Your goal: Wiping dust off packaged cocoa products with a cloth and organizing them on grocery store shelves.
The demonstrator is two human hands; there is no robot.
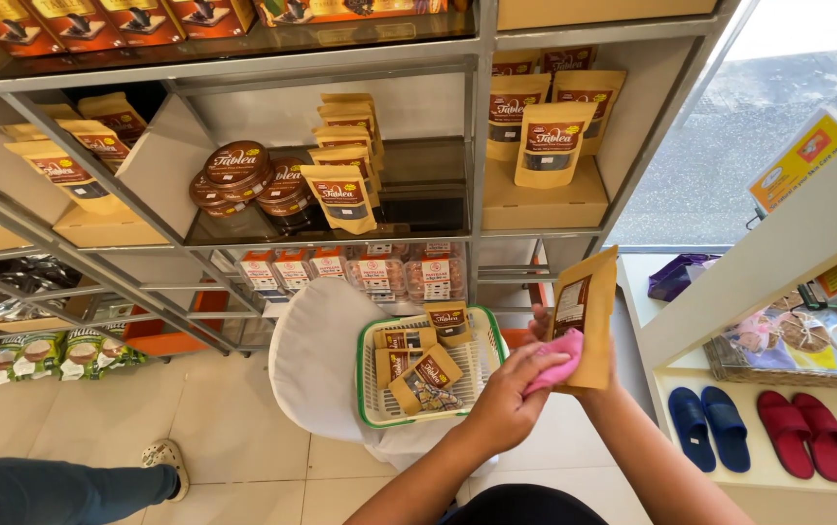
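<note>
My right hand (539,325) holds a brown stand-up pouch (586,309) upright from below and behind; most of the hand is hidden by the pouch. My left hand (504,391) presses a pink cloth (556,358) against the pouch's lower front. Just left of my hands, a white basket with a green rim (376,420) rests on a white seat (313,360). It holds several similar brown pouches (425,377).
A metal shelf unit ahead carries brown pouches (340,196), round brown tins (235,167) and small packets (375,274). A white shelf at the right holds blue slippers (710,428) and red slippers (802,433). Another person's leg and shoe (161,457) stand at the lower left.
</note>
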